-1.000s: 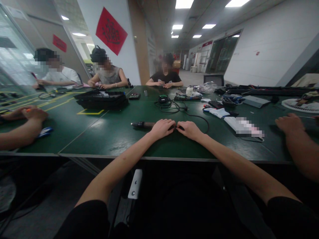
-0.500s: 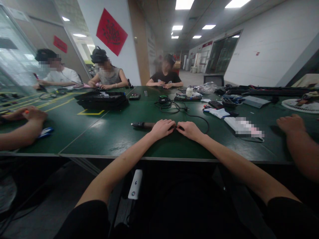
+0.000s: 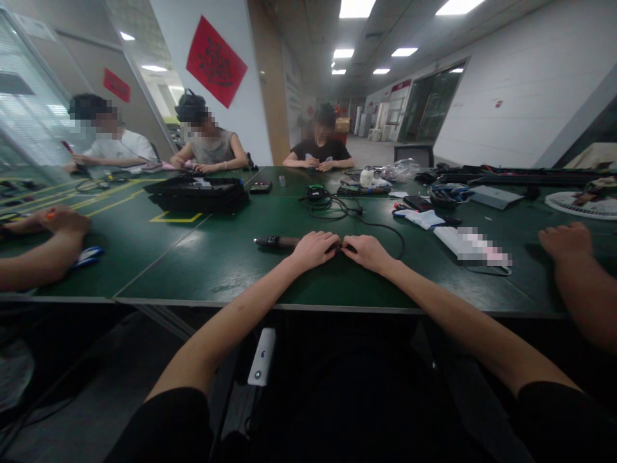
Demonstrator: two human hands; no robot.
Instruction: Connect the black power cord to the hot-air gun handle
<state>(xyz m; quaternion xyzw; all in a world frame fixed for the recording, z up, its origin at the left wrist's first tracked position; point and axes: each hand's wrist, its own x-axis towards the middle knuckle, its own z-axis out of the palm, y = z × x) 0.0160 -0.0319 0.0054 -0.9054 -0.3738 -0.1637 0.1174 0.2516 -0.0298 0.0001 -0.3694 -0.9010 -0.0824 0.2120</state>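
Note:
An electric screwdriver (image 3: 276, 242) with a dark front end and a brownish body lies on the green table, its tip to the left. My left hand (image 3: 315, 249) is closed over its rear part. Right beside it, my right hand (image 3: 367, 252) has its fingers pinched together at the tool's tail end. Between the fingertips of both hands a small dark piece shows, too hidden to name. A black cord (image 3: 398, 233) curves down from the middle of the table and passes out of sight behind my right hand.
A black tray (image 3: 197, 200) stands back left. Coiled cable (image 3: 322, 200), white-and-blue gloves (image 3: 423, 219) and a white pouch-like item (image 3: 446, 243) lie ahead and right. Co-workers' arms rest at left (image 3: 43, 251) and right (image 3: 573, 263). Several people sit across the table.
My hands and the screwdriver hold the same position. The co-worker's hand at the right has shifted very slightly.

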